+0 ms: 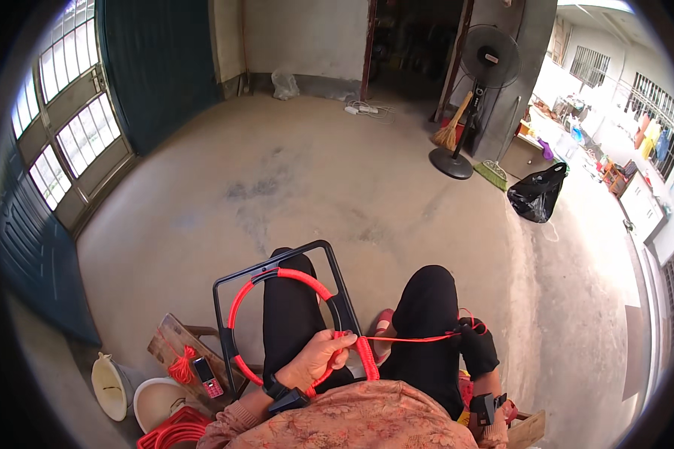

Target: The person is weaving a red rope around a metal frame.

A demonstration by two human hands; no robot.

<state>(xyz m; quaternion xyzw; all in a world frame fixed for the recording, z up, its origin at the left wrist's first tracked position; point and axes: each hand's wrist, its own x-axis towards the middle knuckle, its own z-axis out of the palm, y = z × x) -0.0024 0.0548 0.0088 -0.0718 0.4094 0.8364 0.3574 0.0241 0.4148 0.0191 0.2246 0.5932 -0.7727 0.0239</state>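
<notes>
A black rectangular frame [342, 288] with a round ring [310, 280] inside it leans across my left thigh. Red cord covers much of the ring, while black stretches show at several places. My bare left hand [323, 355] is closed on the ring's near right part, thumb and fingers pinching the wrapped section. From there a red cord [416, 340] runs taut to the right, over my right knee. Wearing a black glove, my right hand [478, 348] is closed on that cord, and a loose loop curls above it. Both wrists carry black strapped devices.
At left, a wooden stool [168, 340] bears a red cord bundle [182, 367] and a red phone [208, 378]. Beside it are a white bucket [112, 389] and red plastic ware [176, 430]. Further off stand a fan [451, 163], a broom [451, 135] and a black bag [535, 194].
</notes>
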